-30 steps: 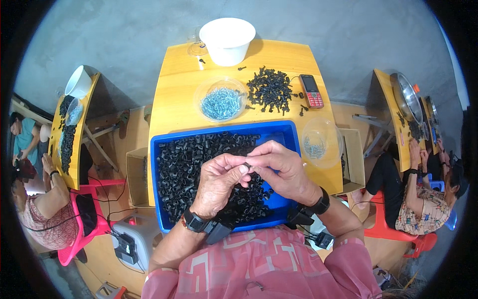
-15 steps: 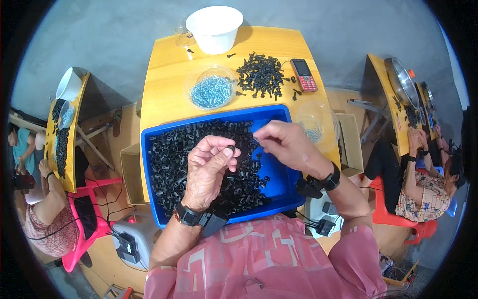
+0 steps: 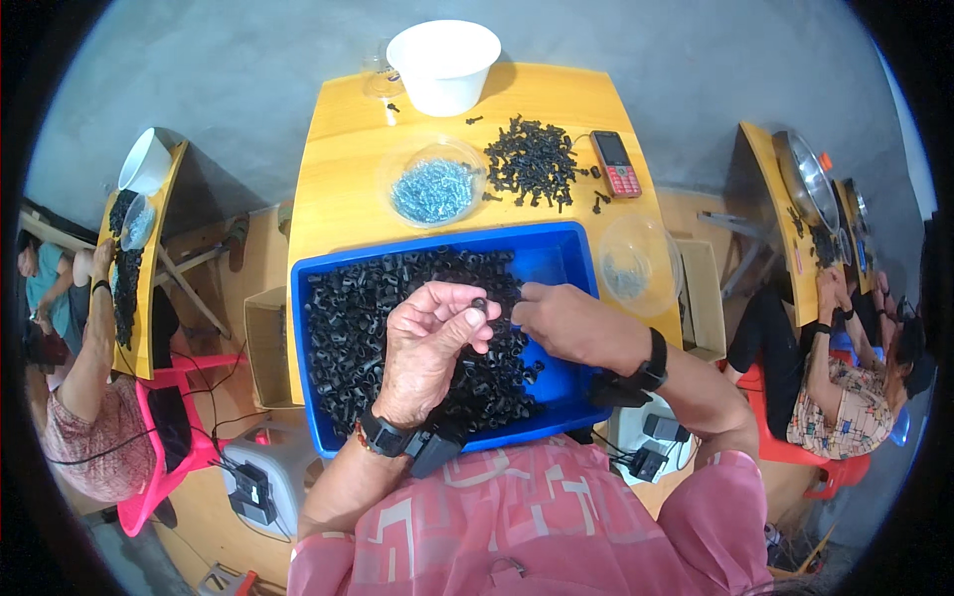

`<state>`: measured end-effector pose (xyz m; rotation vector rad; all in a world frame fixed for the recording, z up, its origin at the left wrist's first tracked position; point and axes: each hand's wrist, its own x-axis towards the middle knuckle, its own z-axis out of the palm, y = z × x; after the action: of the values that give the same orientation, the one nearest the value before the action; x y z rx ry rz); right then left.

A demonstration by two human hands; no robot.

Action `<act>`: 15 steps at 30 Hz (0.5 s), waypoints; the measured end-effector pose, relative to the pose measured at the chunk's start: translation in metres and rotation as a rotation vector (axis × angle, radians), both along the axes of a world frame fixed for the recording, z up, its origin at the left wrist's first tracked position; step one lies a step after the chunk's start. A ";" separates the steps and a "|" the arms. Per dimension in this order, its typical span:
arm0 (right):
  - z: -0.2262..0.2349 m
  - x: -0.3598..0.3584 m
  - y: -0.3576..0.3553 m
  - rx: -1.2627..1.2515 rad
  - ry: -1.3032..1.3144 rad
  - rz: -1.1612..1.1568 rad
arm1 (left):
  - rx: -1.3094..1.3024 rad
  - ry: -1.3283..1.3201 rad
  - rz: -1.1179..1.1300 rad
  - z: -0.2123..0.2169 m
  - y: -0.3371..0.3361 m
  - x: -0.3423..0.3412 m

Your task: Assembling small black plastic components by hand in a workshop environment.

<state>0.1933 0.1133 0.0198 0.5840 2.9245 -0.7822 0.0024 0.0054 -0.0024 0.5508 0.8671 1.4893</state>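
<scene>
Between the thumb and fingers of my left hand (image 3: 427,338) is a small black plastic clip (image 3: 479,304), held above the heap of like black pieces (image 3: 348,328) in the blue bin (image 3: 343,266). Close to its right, my right hand (image 3: 571,323) is closed with its knuckles up and its fingertips bent in. Whatever those fingers may pinch is hidden. A clear bowl of silvery screws (image 3: 434,191) stands beyond the bin, beside a pile of black plastic pieces with stems (image 3: 532,164).
A white bucket (image 3: 444,74) stands at the yellow table's (image 3: 343,129) far edge. Right of the pile lies a red and black phone (image 3: 616,167). A clear tub (image 3: 636,263) with a few screws sits right of the bin. People work at side tables (image 3: 167,214) left and right.
My right hand has come a little closer to me and turned knuckles up. My left hand still holds the clip. The left co-worker's arm now reaches onto their table. The view has shifted slightly.
</scene>
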 end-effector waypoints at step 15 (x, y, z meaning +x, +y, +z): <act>-0.004 -0.026 -0.016 -0.846 0.897 -0.484 | 0.017 0.053 0.000 -0.002 0.000 0.003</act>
<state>0.1677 0.0977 0.0154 1.0143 2.5533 -2.7199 0.0056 0.0057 -0.0049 0.6057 0.8962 1.4890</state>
